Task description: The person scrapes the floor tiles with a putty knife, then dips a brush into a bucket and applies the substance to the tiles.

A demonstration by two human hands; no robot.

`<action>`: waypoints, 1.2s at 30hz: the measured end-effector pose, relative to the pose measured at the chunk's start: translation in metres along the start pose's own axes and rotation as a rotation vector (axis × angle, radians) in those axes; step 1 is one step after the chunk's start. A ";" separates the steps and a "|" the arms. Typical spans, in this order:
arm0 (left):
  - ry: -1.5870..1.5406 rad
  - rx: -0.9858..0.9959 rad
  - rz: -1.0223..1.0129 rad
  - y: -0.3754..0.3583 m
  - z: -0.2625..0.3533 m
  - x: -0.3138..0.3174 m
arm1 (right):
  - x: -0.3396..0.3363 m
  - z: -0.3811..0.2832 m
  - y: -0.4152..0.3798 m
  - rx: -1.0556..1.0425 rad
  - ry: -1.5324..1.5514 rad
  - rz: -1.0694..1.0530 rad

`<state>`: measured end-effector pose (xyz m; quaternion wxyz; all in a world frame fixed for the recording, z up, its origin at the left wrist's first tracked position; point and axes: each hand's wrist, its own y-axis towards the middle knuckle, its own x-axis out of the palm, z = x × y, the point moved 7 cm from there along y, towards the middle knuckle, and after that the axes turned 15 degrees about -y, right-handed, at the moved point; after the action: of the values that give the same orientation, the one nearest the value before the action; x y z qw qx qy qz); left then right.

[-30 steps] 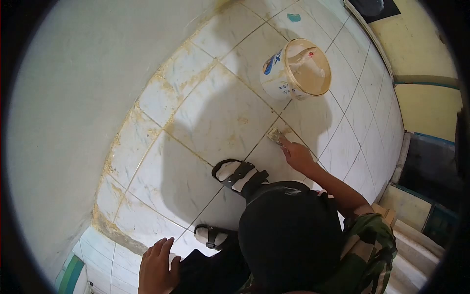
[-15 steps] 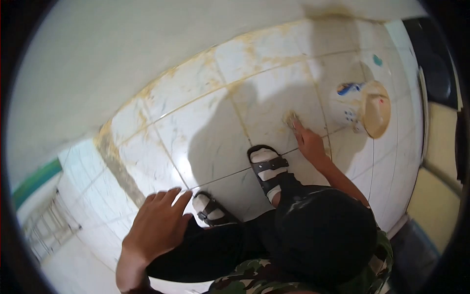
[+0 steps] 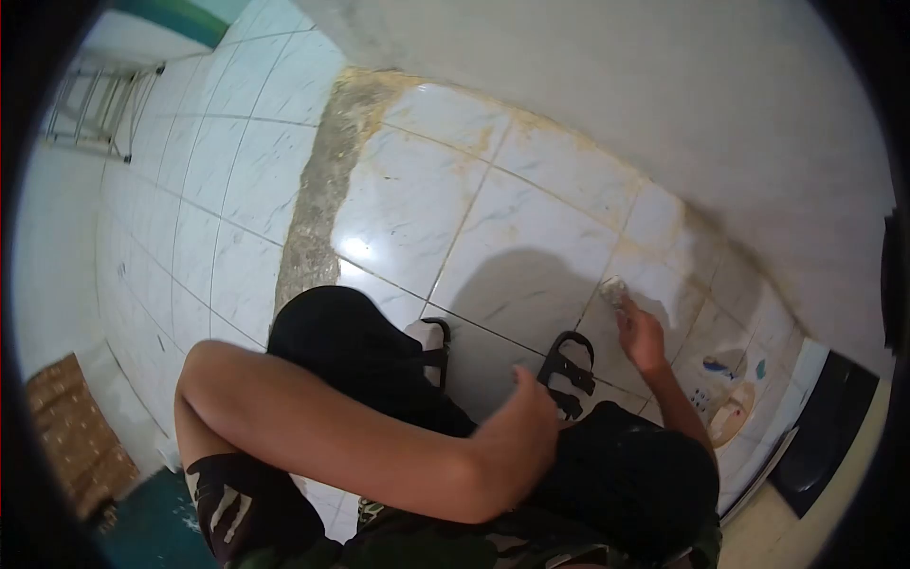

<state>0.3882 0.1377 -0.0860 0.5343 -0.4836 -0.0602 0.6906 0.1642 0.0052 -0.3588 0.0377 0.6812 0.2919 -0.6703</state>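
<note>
My right hand (image 3: 642,334) is closed around a small pale, greyish pad (image 3: 614,289) and presses it on the white floor tiles (image 3: 531,218). The pad's exact kind is too small to make out. My left hand (image 3: 521,431) hangs empty near my right knee, slightly blurred, its thumb stretched away and its other fingers partly hidden. Yellowish-brown residue lies along the tile joints and the wall's foot. To the right of my right hand stands a white bucket (image 3: 700,398) with a beige inside and blue markings.
My sandalled feet (image 3: 572,375) stand on the tiles. A bare rough cement strip (image 3: 318,194) runs at left, and a pale wall (image 3: 616,95) rises ahead. A metal rack (image 3: 100,104), a brown patterned mat (image 3: 76,431) and a black panel (image 3: 825,427) lie farther out.
My view has swung left, so the bucket now sits lower right. My left forearm has come across in front of my body. The right hand still holds the pad against the tiles.
</note>
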 end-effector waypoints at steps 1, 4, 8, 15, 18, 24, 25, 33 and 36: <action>0.091 0.038 0.034 -0.003 0.005 0.000 | -0.012 0.001 0.017 -0.024 -0.064 -0.032; 0.225 0.084 0.028 -0.013 0.011 -0.001 | -0.031 -0.012 0.039 -0.092 -0.187 -0.111; 0.330 0.028 -0.018 -0.022 0.016 0.024 | -0.041 -0.038 0.043 -0.205 -0.195 -0.242; 0.489 -0.082 -0.167 -0.017 -0.015 0.046 | -0.040 -0.204 0.093 -0.548 -0.133 -0.304; 0.481 -0.123 -0.163 -0.010 -0.029 0.055 | -0.014 -0.295 0.115 -0.664 -0.109 -0.253; 0.330 0.036 -0.209 -0.052 -0.057 0.034 | -0.016 -0.431 0.234 -0.442 0.136 0.072; 0.339 0.033 -0.240 -0.054 -0.060 0.036 | -0.018 -0.438 0.234 -0.442 0.134 0.067; 0.393 0.019 -0.421 -0.056 -0.080 0.056 | 0.006 -0.440 0.199 -0.405 -0.042 -0.095; 0.356 -0.012 -0.394 -0.038 -0.075 0.064 | -0.004 -0.474 0.252 -0.427 0.047 0.033</action>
<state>0.4713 0.1726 -0.1410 0.6577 -0.5797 -0.0624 0.4769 0.6999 0.0048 -0.3940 0.1852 0.6779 0.4169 -0.5764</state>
